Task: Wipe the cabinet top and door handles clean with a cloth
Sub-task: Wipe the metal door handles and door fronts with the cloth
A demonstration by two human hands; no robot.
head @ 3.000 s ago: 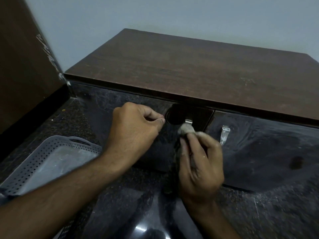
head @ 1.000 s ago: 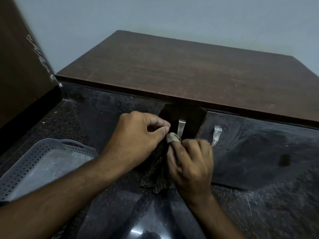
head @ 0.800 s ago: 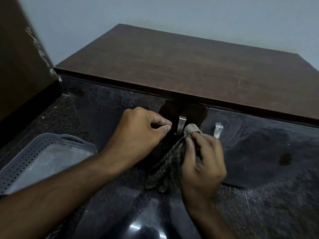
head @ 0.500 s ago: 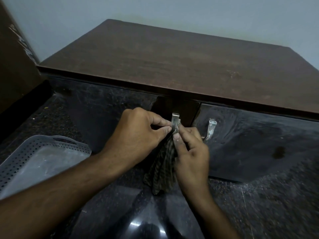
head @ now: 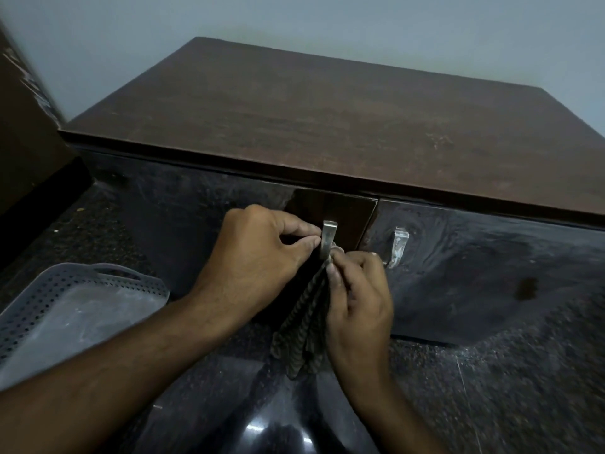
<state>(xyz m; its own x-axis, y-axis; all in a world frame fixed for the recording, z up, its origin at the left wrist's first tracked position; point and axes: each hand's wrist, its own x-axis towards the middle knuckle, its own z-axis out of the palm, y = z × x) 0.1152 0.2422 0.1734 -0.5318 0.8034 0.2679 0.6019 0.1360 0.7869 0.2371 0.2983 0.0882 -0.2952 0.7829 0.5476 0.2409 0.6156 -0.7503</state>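
Nearest us, the cloth (head: 304, 326) now hangs loose from our right hand (head: 358, 290), fingers curled and pinching its top against the left handle (head: 327, 239); a second ago it was bunched over one fingertip. Our left hand (head: 258, 257) stays beside it, thumb and forefinger pinched at the handle's left edge. We judge this handle mid-wipe. Just beyond, the right handle (head: 397, 245) looks smeared, untouched. Farther back, the cabinet top (head: 343, 126) shows faint dust marks.
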